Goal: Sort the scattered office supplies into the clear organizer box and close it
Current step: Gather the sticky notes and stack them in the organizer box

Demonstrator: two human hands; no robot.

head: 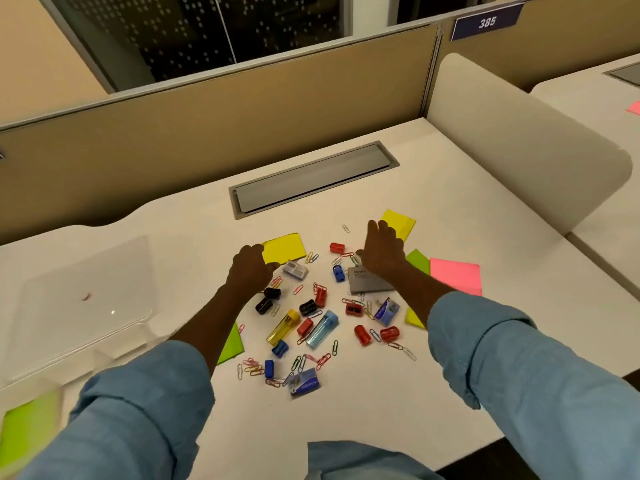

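Clear organizer box open at left, long side slanting away, left hand curled by yellow sticky notes, right hand spread flat, both holding nothing

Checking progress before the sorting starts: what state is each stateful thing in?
Organizer box: open, lid raised.
Left hand: curled at yellow sticky pad; grip unclear.
Right hand: open, spread above the pile.
Desk cable hatch: closed.
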